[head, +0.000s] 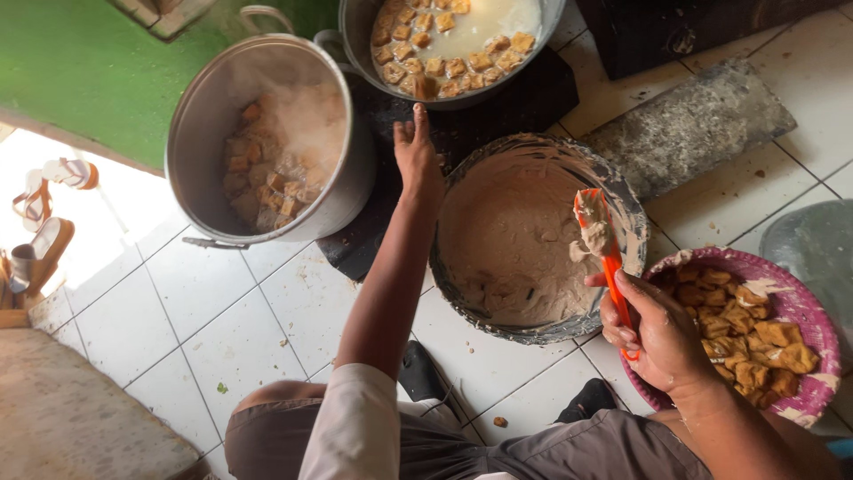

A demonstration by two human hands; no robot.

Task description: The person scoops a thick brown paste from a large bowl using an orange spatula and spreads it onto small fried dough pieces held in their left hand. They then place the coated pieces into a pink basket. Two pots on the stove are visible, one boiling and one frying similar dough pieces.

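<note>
My right hand [653, 333] grips an orange spatula [601, 238] whose tip is loaded with pale paste, held over the right side of a bowl of beige paste [462, 187]. My left hand [416, 151] reaches forward with fingers stretched out, past the bowl's left rim, its fingertips near fried tofu cubes at the edge of a metal pan [355, 36]. It holds nothing that I can see. A pink basket [804, 307] with golden fried tofu pieces sits right beside my right hand.
A large steel pot [200, 116] with tofu cubes in it stands at the left on a white tiled floor [178, 311]. A grey stone slab [693, 124] lies behind the bowl. Sandals [49, 191] rest at the far left by a green wall [80, 62].
</note>
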